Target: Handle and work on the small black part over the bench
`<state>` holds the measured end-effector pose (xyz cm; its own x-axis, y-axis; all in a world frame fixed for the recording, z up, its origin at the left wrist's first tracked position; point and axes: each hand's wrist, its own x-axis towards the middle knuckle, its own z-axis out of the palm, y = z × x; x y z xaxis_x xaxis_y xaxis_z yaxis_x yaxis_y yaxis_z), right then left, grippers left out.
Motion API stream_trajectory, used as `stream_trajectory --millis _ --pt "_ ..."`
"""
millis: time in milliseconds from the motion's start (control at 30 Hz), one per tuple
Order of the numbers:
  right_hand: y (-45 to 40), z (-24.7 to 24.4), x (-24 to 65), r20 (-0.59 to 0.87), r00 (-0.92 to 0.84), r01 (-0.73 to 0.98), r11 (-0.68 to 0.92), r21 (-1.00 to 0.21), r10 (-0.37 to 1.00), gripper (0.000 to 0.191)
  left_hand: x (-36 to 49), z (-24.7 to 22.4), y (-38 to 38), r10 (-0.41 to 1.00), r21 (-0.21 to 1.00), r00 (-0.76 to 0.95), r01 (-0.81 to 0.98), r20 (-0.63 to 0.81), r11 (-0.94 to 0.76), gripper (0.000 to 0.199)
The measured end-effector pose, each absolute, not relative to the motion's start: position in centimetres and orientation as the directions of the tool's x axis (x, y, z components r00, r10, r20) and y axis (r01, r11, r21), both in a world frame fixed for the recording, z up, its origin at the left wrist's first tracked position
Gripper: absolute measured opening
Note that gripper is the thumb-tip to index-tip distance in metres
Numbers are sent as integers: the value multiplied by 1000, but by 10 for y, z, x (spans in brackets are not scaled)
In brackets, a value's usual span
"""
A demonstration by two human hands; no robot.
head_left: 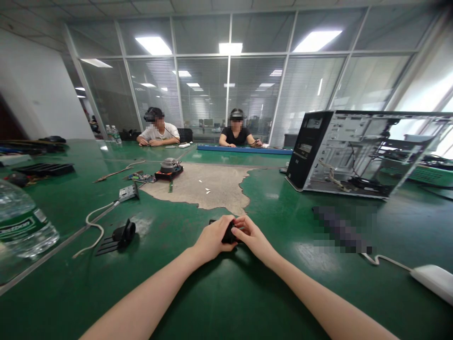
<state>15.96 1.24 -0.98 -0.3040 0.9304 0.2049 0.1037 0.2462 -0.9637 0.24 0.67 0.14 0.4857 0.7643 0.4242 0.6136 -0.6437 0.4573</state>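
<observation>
A small black part (229, 233), mostly covered by my fingers, is held between both hands just above the green table (226, 297). My left hand (214, 236) wraps round it from the left. From the right, the fingers and thumb of my right hand (250, 233) close on the same part. Its exact kind cannot be made out. Left of my hands, a black plastic piece with prongs and a round end (122, 236) lies on the table. A metal bracket (128, 192) with a white cable rests farther back.
An open computer case (354, 156) stands at the right. A white power strip (433, 281) lies at the right edge, a water bottle (24, 222) at the left. A heatsink fan (170, 166) sits beyond. Two people (239, 134) sit across the table.
</observation>
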Motion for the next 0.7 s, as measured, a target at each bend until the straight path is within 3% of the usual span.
stream_trajectory --millis 133,300,700 --pt "10 -6 160 183 -317 135 235 -963 931 21 3 -1 9 771 462 482 619 416 -636 58" --pt "5 -4 163 253 -386 53 295 -954 887 21 2 -3 11 772 466 484 616 411 -635 61" --pt "10 -10 161 206 -333 122 259 -958 920 22 2 -1 9 773 437 491 639 402 -633 54"
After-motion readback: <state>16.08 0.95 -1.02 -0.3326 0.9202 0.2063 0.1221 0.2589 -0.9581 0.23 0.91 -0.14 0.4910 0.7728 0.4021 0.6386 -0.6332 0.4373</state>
